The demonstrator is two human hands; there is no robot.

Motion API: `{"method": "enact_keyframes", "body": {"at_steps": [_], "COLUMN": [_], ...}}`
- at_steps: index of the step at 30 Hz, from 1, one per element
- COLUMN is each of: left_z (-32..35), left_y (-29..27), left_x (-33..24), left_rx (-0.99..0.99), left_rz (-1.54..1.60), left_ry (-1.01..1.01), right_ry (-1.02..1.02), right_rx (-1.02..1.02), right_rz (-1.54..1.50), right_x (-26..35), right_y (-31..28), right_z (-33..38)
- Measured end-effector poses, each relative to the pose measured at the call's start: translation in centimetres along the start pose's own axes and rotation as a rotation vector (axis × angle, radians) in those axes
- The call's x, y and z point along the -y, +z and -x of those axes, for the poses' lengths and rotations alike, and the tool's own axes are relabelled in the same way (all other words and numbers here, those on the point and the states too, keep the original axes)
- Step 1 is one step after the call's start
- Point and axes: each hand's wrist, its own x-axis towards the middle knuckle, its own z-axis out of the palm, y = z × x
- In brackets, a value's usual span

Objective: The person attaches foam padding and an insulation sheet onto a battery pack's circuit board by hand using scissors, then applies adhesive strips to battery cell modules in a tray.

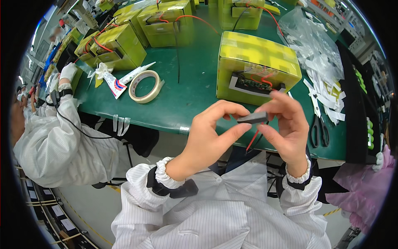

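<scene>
In front of my chest, my left hand [213, 137] and my right hand [288, 128] pinch a small dark grey block, seemingly foam [253, 118], between thumbs and fingertips. A red wire [251, 141] and a dark one hang just below it; where they lead is hidden by my hands. Right beyond my fingers stands a yellow-wrapped battery pack [259, 52] on the green table [195, 83]. Its near side carries a green circuit board [251, 85] with red wires, bordered by grey-white strips. My right fingertips are close to that side; I cannot tell whether they touch it.
Scissors [318, 124] with black handles and white paper strips [327, 93] lie at right, below a clear plastic bag [311, 39]. A tape roll [145, 87] and a white tube [114, 85] lie left. More yellow packs [163, 27] stand behind. A co-worker's gloved hand [68, 71] is at far left.
</scene>
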Motion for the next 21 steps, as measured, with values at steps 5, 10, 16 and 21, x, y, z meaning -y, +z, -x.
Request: {"method": "enact_keyframes", "body": {"at_steps": [5, 10, 16, 21], "left_z": [0.2, 0.7, 1.0, 1.1], "left_y": [0.3, 0.5, 0.9, 0.8], "left_x": [-0.4, 0.1, -0.7, 0.3], "left_rx": [-0.006, 0.145, 0.007, -0.136], "left_rz": [0.667, 0.888, 0.615, 0.023], "left_ry": [-0.412, -0.535, -0.519, 0.007], "right_ry": [-0.172, -0.370, -0.344, -0.371], "right_rx": [-0.053, -0.002, -0.009, -0.004], "right_rz": [0.260, 0.404, 0.393, 0.498], "right_x": [-0.4, -0.6, -0.3, 0.2], "right_y": [-0.6, -0.7, -0.8, -1.7], "right_z": [-0.3, -0.8, -0.2, 0.2]}}
